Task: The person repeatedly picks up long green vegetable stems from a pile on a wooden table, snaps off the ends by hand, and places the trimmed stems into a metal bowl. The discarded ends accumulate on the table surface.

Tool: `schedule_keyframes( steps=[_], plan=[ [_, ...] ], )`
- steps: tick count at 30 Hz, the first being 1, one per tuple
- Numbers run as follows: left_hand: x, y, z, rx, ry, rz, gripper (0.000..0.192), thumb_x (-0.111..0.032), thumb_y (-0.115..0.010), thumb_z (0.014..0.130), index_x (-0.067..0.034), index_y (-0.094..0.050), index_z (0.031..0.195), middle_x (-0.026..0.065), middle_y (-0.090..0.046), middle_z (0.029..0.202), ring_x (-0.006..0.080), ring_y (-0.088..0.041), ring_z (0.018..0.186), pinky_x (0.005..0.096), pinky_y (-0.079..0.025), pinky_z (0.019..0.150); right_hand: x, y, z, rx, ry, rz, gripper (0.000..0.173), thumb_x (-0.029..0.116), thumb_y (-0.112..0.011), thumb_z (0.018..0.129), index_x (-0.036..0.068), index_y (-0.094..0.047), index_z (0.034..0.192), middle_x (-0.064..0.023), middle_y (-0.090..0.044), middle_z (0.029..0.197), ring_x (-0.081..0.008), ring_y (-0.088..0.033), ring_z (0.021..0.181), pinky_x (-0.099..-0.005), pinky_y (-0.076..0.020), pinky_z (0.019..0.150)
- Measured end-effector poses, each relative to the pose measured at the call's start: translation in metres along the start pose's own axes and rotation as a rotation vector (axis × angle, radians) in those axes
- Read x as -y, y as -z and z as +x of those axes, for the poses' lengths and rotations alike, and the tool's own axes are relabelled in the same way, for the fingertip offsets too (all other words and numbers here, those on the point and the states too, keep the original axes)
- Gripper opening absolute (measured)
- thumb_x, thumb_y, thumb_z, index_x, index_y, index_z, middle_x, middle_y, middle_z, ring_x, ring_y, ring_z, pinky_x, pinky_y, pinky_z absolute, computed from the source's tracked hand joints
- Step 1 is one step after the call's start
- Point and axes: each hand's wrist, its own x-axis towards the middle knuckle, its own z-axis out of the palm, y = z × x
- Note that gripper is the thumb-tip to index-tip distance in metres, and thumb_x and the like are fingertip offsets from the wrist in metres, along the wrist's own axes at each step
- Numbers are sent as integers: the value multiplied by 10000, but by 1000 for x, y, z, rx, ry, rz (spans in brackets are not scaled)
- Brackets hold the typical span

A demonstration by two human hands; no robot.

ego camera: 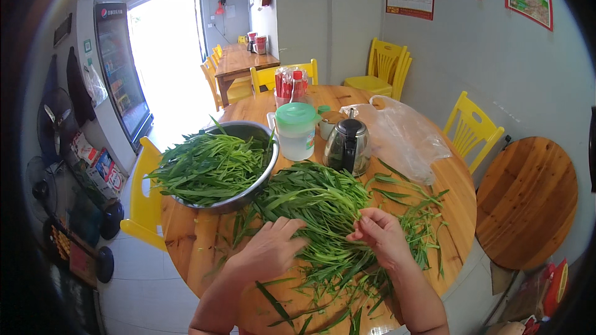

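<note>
A loose heap of leafy green vegetables, likely water spinach [321,190], lies on the round wooden table [186,246]. My right hand [379,235] pinches pale green stems at the right side of this heap between thumb and fingers. My left hand [272,246], slightly blurred, is at the heap's near left side with bent fingers; whether it grips any leaves is hidden. A metal basin [272,163] piled high with greens [209,163] stands to the left, beyond my left hand. Trimmed stem pieces [421,230] are scattered to the right, with loose leaves [274,304] near me.
Behind the heap stand a plastic pitcher [295,137] with a green lid, a glass kettle [347,146] and a holder of red-wrapped utensils [284,86]. A clear plastic bag [405,142] lies at the right. Yellow chairs [144,200] surround the table; a round tabletop [526,204] leans on the wall.
</note>
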Motion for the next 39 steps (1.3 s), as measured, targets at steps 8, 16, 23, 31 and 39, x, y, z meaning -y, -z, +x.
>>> schedule_keyframes(
  steps=[8, 16, 23, 31, 39],
  plan=[
    [-13, 12, 2, -419, 1, -90, 305, -7, -717, 781, 3, -692, 1085, 105, -605, 869, 268, -620, 625, 348, -504, 590, -12, 5, 4, 55, -158, 164, 160, 178, -599, 1005, 28, -619, 1055, -43, -635, 890, -114, -639, 742, -338, -602, 770],
    [-4, 1, 13, -547, -2, 122, 360, 66, -691, 759, 5, -675, 1113, 71, -557, 875, 209, -622, 736, 301, -510, 585, -13, -9, -4, 119, -140, -101, 120, 127, -564, 1000, 28, -617, 1045, -36, -613, 807, -125, -599, 696, -365, -584, 734],
    [0, -2, 10, -386, -104, 327, 404, 4, -661, 729, 3, -681, 1133, 43, -533, 823, 175, -575, 685, 288, -485, 558, -7, -9, -5, 158, -277, -18, 156, 155, -548, 998, 13, -592, 1044, -25, -578, 822, -108, -559, 664, -338, -581, 681],
    [-4, -14, 11, -259, -134, 452, 327, -66, -673, 717, 9, -656, 1035, 32, -492, 807, 164, -556, 723, 285, -469, 543, -7, -8, -5, 202, -260, -275, 181, 200, -505, 1010, 31, -571, 1012, -37, -588, 882, -120, -597, 622, -244, -501, 599],
    [-3, -15, 10, -148, -66, -432, 94, -17, -662, 827, 0, -679, 918, 63, -621, 881, 193, -591, 701, 285, -478, 605, 10, 18, 9, 249, -368, -200, 157, 168, -548, 936, 25, -593, 984, -7, -535, 710, -124, -543, 608, -300, -530, 580]
  ],
)
